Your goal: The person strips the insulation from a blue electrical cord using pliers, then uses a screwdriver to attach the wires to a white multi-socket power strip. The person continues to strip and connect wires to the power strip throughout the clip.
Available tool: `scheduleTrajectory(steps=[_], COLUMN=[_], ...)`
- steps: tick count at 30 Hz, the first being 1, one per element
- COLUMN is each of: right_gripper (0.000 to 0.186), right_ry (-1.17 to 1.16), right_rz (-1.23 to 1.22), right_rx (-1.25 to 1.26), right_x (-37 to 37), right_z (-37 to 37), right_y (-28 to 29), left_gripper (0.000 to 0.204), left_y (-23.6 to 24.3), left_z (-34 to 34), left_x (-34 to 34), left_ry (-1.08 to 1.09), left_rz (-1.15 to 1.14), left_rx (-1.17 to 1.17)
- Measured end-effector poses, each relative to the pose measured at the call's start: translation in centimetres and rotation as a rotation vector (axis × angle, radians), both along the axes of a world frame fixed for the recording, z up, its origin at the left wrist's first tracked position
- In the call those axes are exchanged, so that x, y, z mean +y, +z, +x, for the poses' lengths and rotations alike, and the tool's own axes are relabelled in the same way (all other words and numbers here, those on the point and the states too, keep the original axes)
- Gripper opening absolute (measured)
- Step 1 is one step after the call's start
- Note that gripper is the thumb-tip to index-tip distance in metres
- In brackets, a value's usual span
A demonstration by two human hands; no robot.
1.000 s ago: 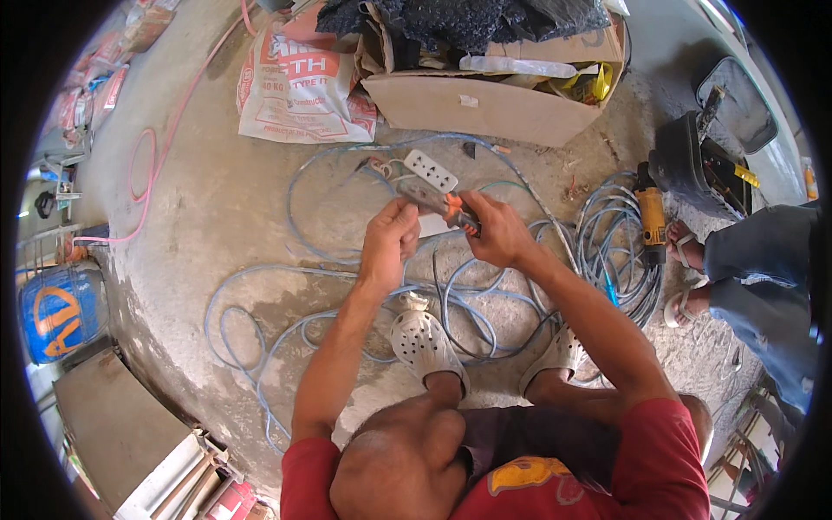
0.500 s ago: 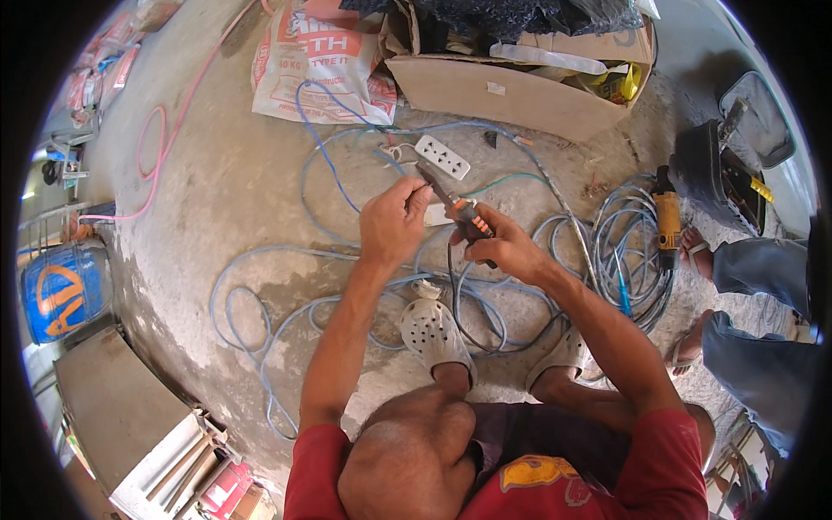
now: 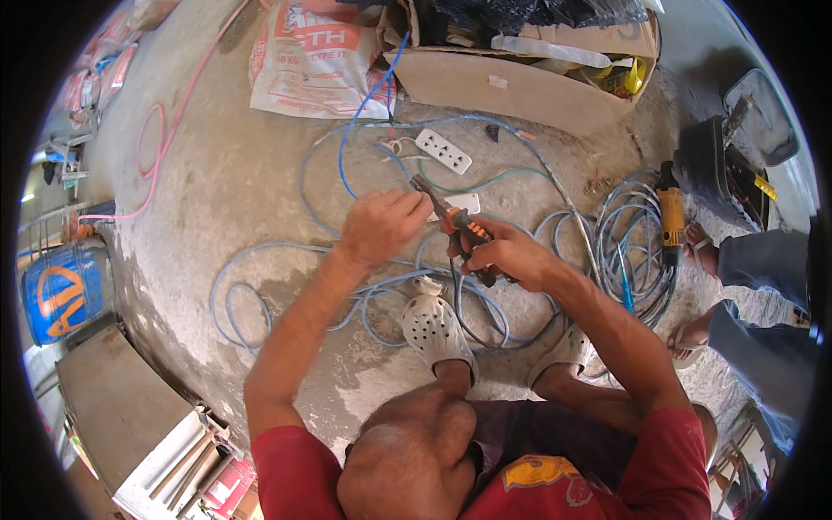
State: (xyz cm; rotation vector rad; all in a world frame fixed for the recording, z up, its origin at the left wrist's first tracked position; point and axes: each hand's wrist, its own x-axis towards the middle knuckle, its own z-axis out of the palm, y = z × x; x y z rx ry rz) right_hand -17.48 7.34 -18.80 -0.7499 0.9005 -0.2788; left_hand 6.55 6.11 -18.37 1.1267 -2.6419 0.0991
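My right hand (image 3: 513,254) grips a pair of pliers (image 3: 473,230) with orange-and-black handles, the metal jaws pointing up and left. Close to those jaws, my left hand (image 3: 384,227) is closed with its fingers curled in. A bright blue wire (image 3: 345,147) arcs down from beside the cardboard box and meets the left hand, which grips it; the wire's end is hidden by the fingers. Below the right hand hangs a dark cord (image 3: 457,299). Just beyond the hands lie a white power strip (image 3: 444,152) and a second white outlet block (image 3: 466,204), partly covered by the pliers.
Loops of blue-grey hose (image 3: 260,251) spread across the concrete floor, with a thicker coil (image 3: 628,234) at right beside a yellow power tool (image 3: 672,221). A cardboard box (image 3: 511,87) and a cement bag (image 3: 316,74) stand ahead. Another person's legs (image 3: 767,269) are at right.
My left hand has shifted left, away from the pliers' jaws, and its arm swings outward. The blue wire now bows higher, up past the box's edge. My right hand keeps the pliers nearly in place.
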Motion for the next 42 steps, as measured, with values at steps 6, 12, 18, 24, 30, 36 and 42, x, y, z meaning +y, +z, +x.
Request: scheduleTrajectory(steps=[6, 12, 18, 24, 30, 36, 42], right_gripper=[0.032, 0.048, 0.047, 0.043, 0.044, 0.029, 0.031], right_ry=[-0.024, 0.100, -0.033, 0.011, 0.017, 0.140, 0.207], right_rz=[-0.190, -0.836, -0.601, -0.762, -1.175, -1.104, -1.690], right_rx=[0.116, 0.419, 0.045, 0.230, 0.361, 0.278, 0.275], right_x=[1.5, 0.9, 0.1, 0.1, -1.1, -1.7, -6.1], right_z=[1.1, -0.2, -0.5, -0.2, -0.7, -1.3, -4.8], right_y=[-0.7, -2.5, -2.3, -1.3, -1.1, 1.3, 0.5], left_gripper=[0.015, 0.014, 0.018, 0.018, 0.022, 0.015, 0.026], left_y=[0.1, -0.8, -0.4, -0.5, -0.3, 1.4, 2.4], left_z=[0.7, -3.4, -2.9, -3.8, -5.6, -2.6, -4.0], left_x=[-0.9, 0.8, 1.2, 1.1, 2.5, 2.0, 4.5], left_ry=[-0.114, 0.471, 0.500, 0.540, 0.617, 0.569, 0.218], left_rz=[0.018, 0.612, 0.528, 0.680, 1.233, 0.752, 1.493], left_rx=[-0.026, 0.934, 0.863, 1.118, 1.961, 0.937, 1.624])
